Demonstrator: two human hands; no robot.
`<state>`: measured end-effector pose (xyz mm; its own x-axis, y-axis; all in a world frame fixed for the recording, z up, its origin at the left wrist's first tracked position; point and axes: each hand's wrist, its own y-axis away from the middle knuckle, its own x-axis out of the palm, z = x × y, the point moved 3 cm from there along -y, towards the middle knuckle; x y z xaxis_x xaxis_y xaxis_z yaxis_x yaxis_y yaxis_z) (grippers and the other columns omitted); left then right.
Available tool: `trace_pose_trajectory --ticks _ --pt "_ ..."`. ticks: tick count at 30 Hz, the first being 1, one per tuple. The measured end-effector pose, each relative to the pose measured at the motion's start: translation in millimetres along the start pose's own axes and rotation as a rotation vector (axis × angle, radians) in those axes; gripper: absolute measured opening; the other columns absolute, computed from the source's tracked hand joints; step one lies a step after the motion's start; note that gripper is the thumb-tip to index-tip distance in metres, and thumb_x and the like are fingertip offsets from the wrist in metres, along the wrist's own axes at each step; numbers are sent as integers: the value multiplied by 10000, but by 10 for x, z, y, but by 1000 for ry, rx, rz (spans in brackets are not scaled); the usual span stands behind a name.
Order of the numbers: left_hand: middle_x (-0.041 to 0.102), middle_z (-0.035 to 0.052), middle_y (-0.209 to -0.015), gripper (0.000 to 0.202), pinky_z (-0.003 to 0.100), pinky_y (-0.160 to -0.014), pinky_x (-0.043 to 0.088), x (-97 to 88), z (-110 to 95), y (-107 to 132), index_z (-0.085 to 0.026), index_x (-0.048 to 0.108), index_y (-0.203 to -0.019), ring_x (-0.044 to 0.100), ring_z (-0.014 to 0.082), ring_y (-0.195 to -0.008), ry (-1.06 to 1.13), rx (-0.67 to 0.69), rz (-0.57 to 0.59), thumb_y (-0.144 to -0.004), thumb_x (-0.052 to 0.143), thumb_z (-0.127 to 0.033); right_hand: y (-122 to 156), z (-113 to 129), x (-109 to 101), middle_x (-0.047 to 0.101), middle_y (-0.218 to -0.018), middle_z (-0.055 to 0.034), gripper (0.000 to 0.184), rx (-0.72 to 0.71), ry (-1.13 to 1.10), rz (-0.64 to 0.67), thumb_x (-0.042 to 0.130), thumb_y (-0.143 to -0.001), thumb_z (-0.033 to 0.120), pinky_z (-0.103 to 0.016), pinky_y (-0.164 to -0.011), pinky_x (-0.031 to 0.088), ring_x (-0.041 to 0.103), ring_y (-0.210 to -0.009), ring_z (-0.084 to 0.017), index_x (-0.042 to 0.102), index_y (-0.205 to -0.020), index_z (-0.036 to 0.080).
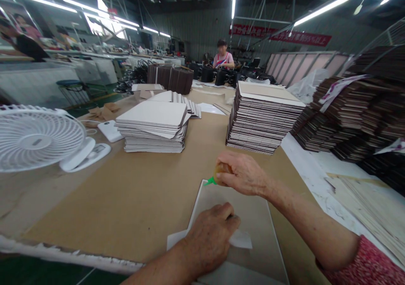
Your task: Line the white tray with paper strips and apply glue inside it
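My right hand (242, 173) is wrapped round a small amber squeeze bottle (223, 169) with a green nozzle. The nozzle tip points down at the far left corner of a flat grey-beige board (253, 217), which has pale edges. My left hand (213, 236) rests on the board nearer to me, its fingers curled in. From under it a white strip of paper (243, 239) sticks out on both sides. Whatever those fingers may pinch is hidden. Another pale sheet (236, 273) lies at the bottom edge of the view.
Beyond my hands stand a stack of white boards (155, 126) and a taller stack of dark-edged boards (262, 116). A white fan (41, 139) and a phone (110, 131) are at left. Dark bundles (357, 112) pile up at right. A co-worker (223, 58) is at the far end.
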<state>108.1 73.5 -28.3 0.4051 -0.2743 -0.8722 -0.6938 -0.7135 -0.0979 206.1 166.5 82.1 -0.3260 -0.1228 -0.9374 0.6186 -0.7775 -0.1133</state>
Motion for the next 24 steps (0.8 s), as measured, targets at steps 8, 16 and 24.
trace_pose_trajectory --ticks 8,16,24 --pt "510 13 -1002 326 300 -801 444 6 2 26 -225 521 -942 516 189 -932 20 -12 0 -660 476 -68 27 -9 -84 534 -739 31 118 13 40 6 603 -763 247 -260 -542 186 428 -630 -107 500 -765 189" --pt "507 10 -992 307 297 -785 441 32 -4 6 -237 530 -955 516 186 -904 24 -14 8 -695 477 -82 30 -2 -66 541 -749 28 100 2 65 -6 579 -769 249 -257 -547 201 426 -630 -103 499 -770 189" --pt "511 1 -982 329 285 -765 430 20 -2 6 -239 514 -922 520 178 -884 16 -22 7 -640 471 -75 -15 25 -17 566 -798 20 90 -25 100 -22 560 -786 270 -256 -565 230 452 -663 -114 515 -813 197"
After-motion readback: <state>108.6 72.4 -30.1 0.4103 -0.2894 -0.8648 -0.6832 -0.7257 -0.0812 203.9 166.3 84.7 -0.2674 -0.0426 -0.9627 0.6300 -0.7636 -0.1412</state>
